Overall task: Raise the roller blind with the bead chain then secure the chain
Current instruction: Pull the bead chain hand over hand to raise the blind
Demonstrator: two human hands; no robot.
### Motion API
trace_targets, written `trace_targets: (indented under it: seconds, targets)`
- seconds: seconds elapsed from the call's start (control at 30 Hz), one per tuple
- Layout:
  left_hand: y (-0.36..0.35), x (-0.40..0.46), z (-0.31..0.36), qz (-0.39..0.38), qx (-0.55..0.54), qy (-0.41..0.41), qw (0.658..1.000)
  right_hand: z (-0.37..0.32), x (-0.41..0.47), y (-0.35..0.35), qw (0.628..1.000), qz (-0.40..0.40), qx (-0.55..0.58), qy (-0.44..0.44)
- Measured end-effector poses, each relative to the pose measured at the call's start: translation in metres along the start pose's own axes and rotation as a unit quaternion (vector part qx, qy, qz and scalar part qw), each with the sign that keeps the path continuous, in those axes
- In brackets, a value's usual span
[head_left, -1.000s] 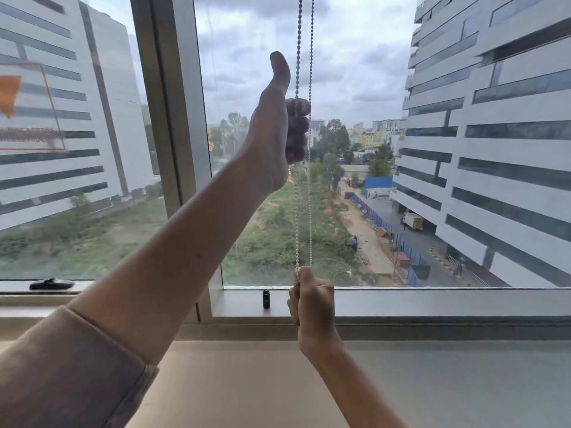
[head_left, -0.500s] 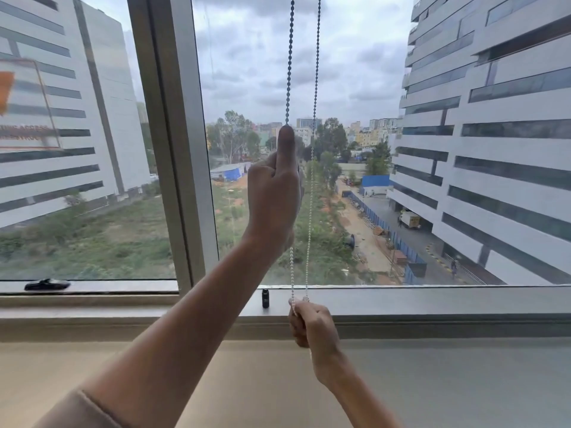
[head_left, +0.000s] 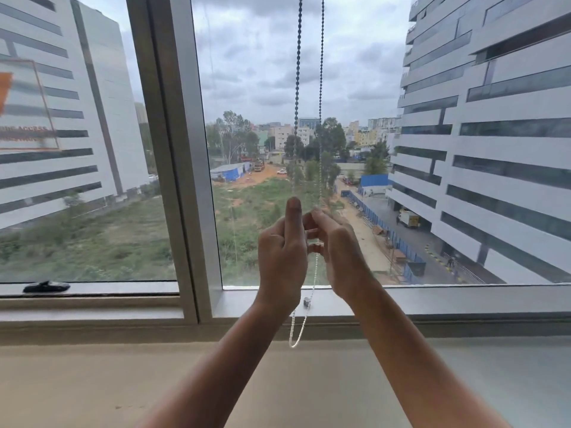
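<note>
The blind itself is out of frame above. The chain (head_left: 297, 88) runs vertically in two strands down into the left hand (head_left: 282, 251) and right hand (head_left: 340, 251), both pinching it; its loop hangs below them.

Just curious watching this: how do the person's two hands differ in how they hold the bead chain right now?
The left hand points one finger straight up along the chain's left strand; the right hand curls its fingers toward the right strand. The bead chain loop hangs slack below both. Both hands sit side by side at the same height.
</note>
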State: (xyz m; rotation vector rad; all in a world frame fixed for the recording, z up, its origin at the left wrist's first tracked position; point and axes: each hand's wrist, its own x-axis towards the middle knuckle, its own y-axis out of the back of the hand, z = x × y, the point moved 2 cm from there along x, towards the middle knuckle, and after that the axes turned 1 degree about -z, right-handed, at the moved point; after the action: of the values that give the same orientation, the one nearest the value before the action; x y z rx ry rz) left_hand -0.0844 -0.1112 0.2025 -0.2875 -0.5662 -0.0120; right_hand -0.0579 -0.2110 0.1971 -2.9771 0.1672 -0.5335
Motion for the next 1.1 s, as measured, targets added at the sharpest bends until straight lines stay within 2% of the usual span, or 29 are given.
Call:
trace_targets:
  seconds: [0.23,0.53,0.8,0.97,1.1]
  targets:
    - [0.009,-0.011,-0.035,0.002,0.020,0.002,1.000,-0.072,0.022,-0.019,0.995,-0.036,0.090,0.030]
    - [0.013,-0.031,-0.068,0.019,0.048,0.025,0.998,-0.141,0.031,-0.032,0.986,-0.057,0.152,0.048]
    - [0.021,-0.058,-0.099,0.015,0.074,0.062,0.995,-0.147,0.036,-0.038,0.977,-0.048,0.209,0.005]
    - [0.027,-0.069,-0.114,0.005,0.084,0.079,0.993,-0.137,0.030,-0.036,0.974,0.016,0.220,-0.045]
    - [0.033,-0.079,-0.126,-0.012,0.105,0.087,0.991,-0.120,0.022,-0.038,0.974,0.043,0.222,-0.032]
